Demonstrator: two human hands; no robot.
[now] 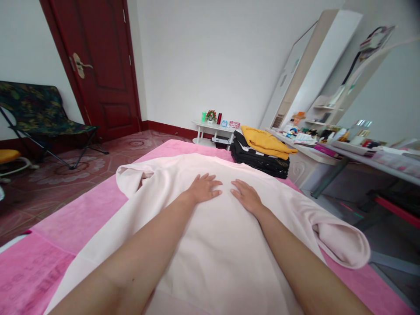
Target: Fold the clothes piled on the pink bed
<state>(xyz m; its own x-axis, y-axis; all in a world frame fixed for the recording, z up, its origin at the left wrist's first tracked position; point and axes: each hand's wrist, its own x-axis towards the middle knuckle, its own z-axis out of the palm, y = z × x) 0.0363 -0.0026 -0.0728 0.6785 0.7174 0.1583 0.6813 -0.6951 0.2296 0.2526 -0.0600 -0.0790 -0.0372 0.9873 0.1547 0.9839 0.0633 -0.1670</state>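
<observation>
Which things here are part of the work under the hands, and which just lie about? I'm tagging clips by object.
In hand:
left hand and right hand, flat on the pale pink garment
pink cover beneath it

Lying about:
stack of folded clothes
folding chair
small white table
cluttered desk
</observation>
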